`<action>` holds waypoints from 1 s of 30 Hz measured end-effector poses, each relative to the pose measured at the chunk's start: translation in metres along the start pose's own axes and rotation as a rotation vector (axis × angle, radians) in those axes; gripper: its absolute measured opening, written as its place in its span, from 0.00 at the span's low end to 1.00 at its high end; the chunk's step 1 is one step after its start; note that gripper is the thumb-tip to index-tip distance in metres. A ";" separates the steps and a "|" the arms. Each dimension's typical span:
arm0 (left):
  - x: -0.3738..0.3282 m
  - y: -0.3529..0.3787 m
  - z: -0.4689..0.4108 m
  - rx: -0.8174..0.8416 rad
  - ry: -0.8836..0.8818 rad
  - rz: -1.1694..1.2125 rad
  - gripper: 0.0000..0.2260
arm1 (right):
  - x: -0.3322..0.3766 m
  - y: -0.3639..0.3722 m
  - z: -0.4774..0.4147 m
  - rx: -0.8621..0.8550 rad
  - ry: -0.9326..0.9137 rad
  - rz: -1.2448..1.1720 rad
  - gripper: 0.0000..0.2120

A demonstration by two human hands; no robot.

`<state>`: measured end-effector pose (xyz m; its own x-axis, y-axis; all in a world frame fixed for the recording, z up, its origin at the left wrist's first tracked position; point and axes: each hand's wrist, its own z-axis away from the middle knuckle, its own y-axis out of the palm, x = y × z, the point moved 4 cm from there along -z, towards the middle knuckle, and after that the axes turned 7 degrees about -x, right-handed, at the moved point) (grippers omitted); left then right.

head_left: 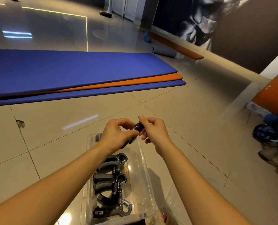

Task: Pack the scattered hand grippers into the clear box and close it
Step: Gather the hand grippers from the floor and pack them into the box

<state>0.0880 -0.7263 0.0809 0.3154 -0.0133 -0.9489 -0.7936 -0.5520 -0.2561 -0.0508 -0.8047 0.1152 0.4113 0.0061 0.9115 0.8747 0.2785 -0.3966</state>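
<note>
The left hand (117, 135) and right hand (153, 129) both pinch one hand gripper (137, 127) between them. Under the wrists lies the open clear box (90, 143), holding packed grippers (114, 181). Bare floor (53, 127) lies on either side of the hands, and the near edge of the mats (86, 93) lies beyond them.

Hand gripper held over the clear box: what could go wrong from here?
1. Left hand and right hand hold the hand gripper in mid-air; a slip could drop it onto the tile floor.
2. Packed hand grippers crowd the clear box; stacked badly, it may not close.
</note>
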 end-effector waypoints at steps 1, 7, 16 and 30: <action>-0.001 0.001 0.001 -0.005 0.018 -0.018 0.09 | 0.000 -0.001 0.000 -0.006 0.024 -0.013 0.15; -0.003 0.006 0.009 -0.006 0.142 -0.104 0.12 | -0.003 -0.006 -0.001 0.005 0.149 -0.136 0.06; 0.019 -0.014 0.001 0.092 0.123 -0.236 0.35 | -0.015 -0.020 -0.008 0.049 0.121 -0.103 0.09; 0.041 -0.013 0.004 0.324 0.288 -0.578 0.33 | -0.053 -0.011 -0.006 0.220 0.064 0.006 0.13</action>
<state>0.1089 -0.7162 0.0447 0.8205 -0.0383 -0.5704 -0.5590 -0.2627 -0.7864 -0.0802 -0.8138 0.0708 0.4375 -0.0503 0.8978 0.7981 0.4817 -0.3619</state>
